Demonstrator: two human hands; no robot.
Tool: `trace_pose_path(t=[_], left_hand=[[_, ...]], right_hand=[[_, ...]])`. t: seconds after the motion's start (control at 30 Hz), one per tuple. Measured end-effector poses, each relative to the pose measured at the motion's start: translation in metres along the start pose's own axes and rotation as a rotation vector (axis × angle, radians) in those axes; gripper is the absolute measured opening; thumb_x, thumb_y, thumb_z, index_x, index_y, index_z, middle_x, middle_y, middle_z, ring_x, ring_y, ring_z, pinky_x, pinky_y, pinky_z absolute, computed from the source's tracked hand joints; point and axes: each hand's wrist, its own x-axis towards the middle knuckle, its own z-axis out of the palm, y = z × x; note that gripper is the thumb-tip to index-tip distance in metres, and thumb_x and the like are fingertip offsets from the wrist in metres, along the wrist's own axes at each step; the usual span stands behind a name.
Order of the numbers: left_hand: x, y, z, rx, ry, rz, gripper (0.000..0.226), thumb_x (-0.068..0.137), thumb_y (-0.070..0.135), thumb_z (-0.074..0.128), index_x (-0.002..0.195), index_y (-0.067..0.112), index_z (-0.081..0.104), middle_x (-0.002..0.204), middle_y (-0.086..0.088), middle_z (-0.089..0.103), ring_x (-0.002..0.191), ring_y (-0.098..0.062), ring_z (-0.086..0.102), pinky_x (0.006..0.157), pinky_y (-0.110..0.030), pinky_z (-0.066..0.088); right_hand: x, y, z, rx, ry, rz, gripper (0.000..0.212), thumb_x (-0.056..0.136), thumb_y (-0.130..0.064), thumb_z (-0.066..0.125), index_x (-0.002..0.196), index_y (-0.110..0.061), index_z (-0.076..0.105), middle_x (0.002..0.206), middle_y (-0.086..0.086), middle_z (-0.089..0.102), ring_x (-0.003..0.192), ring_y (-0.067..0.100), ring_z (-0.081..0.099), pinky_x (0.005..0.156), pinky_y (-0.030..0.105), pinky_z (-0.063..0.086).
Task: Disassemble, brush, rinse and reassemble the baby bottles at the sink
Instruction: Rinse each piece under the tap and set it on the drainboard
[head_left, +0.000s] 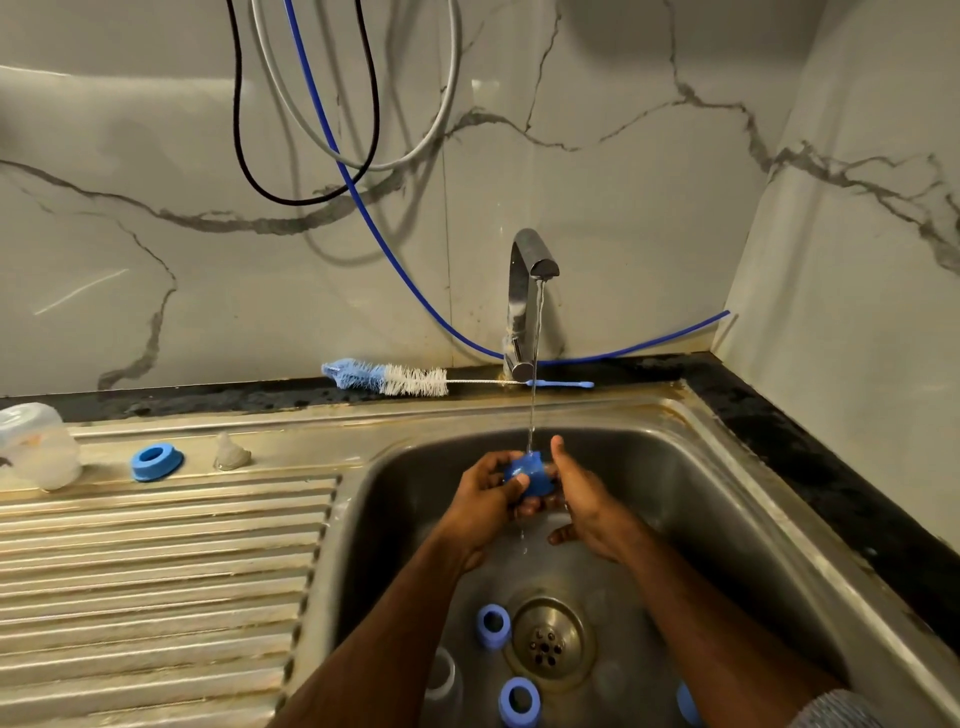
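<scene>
Both forearms reach into the sink (701, 467), the hands meeting under the tap's (527, 291) thin stream. The left hand (483, 499) curls its fingers (511, 486) round a blue bottle ring (531, 475), clamped on its left side. The right hand (582, 501) cups the ring from the other side, thumb raised, fingers partly hidden beneath (whether they pinch it I cannot tell). Below the fingers, near the drain (550, 639), lie more blue rings (492, 626). Far left of the fingers, on the drainboard (156, 571), stand another blue ring (156, 461), a clear teat (231, 452) and a bottle (39, 447); a bottle brush (395, 376) lies on the bench (779, 415) behind.
</scene>
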Motion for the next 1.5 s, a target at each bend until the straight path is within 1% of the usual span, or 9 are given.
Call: trace_pose_path(t=[0.2, 0.33, 0.47, 0.7, 0.83, 1.1, 1.2, 1.3, 1.5], left_hand=[[-0.003, 0.005, 0.006, -0.269, 0.062, -0.191, 0.044, 0.111, 0.034, 0.031, 0.128, 0.0, 0.052, 0.088, -0.017, 0.071, 0.073, -0.02, 0.065, 0.07, -0.03, 0.059], [0.0, 0.004, 0.005, -0.243, 0.136, -0.222, 0.048, 0.11, 0.04, 0.029, 0.128, 0.003, 0.054, 0.081, -0.013, 0.065, 0.066, -0.015, 0.056, 0.065, -0.027, 0.051], [0.0, 0.003, 0.007, -0.25, 0.105, -0.273, 0.054, 0.111, 0.041, 0.023, 0.129, 0.002, 0.057, 0.073, -0.01, 0.066, 0.061, -0.014, 0.056, 0.058, -0.025, 0.048], [-0.004, -0.002, 0.002, 0.178, 0.152, -0.249, 0.025, 0.109, 0.028, 0.033, 0.123, 0.02, 0.052, 0.111, -0.013, 0.067, 0.085, -0.02, 0.062, 0.065, -0.032, 0.047], [-0.001, -0.007, 0.0, 0.298, 0.091, -0.243, 0.028, 0.103, 0.018, 0.041, 0.126, 0.018, 0.057, 0.112, -0.011, 0.067, 0.089, -0.021, 0.062, 0.065, -0.033, 0.049], [0.0, -0.009, 0.0, 0.355, 0.115, -0.256, 0.035, 0.101, 0.011, 0.042, 0.134, 0.02, 0.051, 0.117, -0.007, 0.061, 0.088, -0.017, 0.062, 0.061, -0.031, 0.051], [0.0, -0.01, 0.001, 0.369, 0.072, -0.247, 0.031, 0.102, 0.014, 0.044, 0.13, 0.02, 0.056, 0.114, -0.006, 0.063, 0.092, -0.018, 0.063, 0.059, -0.029, 0.054], [-0.001, -0.01, 0.002, 0.323, 0.07, -0.176, 0.027, 0.104, 0.015, 0.042, 0.12, 0.021, 0.062, 0.11, -0.01, 0.069, 0.087, -0.019, 0.066, 0.059, -0.03, 0.053], [-0.001, -0.006, 0.003, 0.213, 0.077, 0.008, 0.031, 0.109, 0.02, 0.042, 0.136, 0.027, 0.057, 0.116, -0.009, 0.07, 0.1, -0.025, 0.072, 0.075, -0.037, 0.063]], right_hand=[[-0.003, -0.009, 0.002, -0.039, -0.068, -0.112, 0.057, 0.099, -0.067, 0.024, 0.12, -0.03, 0.063, 0.113, 0.014, 0.068, 0.098, 0.025, 0.066, 0.079, 0.036, 0.052], [0.0, -0.011, 0.005, -0.22, -0.012, -0.15, 0.061, 0.1, -0.066, 0.023, 0.129, -0.025, 0.058, 0.12, -0.003, 0.057, 0.111, 0.02, 0.056, 0.089, 0.038, 0.047], [0.007, -0.002, 0.003, -0.36, -0.061, -0.392, 0.024, 0.097, -0.041, 0.06, 0.113, -0.024, 0.065, 0.125, 0.006, 0.062, 0.104, 0.016, 0.064, 0.096, 0.04, 0.055], [0.01, 0.01, -0.006, -0.7, 0.133, -0.519, 0.049, 0.074, -0.019, 0.085, 0.104, -0.034, 0.049, 0.11, -0.005, 0.063, 0.1, 0.013, 0.063, 0.085, 0.035, 0.056], [0.013, 0.01, -0.008, -0.789, -0.008, -0.396, 0.059, 0.069, -0.016, 0.088, 0.116, -0.029, 0.055, 0.109, -0.002, 0.068, 0.1, 0.015, 0.066, 0.085, 0.033, 0.056], [0.014, 0.013, -0.006, -0.953, 0.096, -0.321, 0.06, 0.072, -0.023, 0.087, 0.127, -0.023, 0.062, 0.125, -0.001, 0.063, 0.114, 0.018, 0.06, 0.094, 0.03, 0.05], [0.016, 0.01, -0.002, -0.763, 0.123, -0.308, 0.05, 0.081, -0.022, 0.08, 0.127, -0.02, 0.062, 0.119, 0.001, 0.064, 0.113, 0.021, 0.062, 0.096, 0.035, 0.052], [0.013, 0.004, 0.007, -0.257, 0.055, -0.108, 0.033, 0.097, -0.026, 0.063, 0.125, -0.007, 0.062, 0.098, 0.007, 0.068, 0.082, 0.02, 0.068, 0.076, 0.037, 0.057], [0.008, 0.008, 0.01, 0.141, 0.017, 0.191, 0.048, 0.105, -0.05, 0.039, 0.124, -0.008, 0.052, 0.084, 0.021, 0.073, 0.07, 0.027, 0.071, 0.057, 0.033, 0.055]])
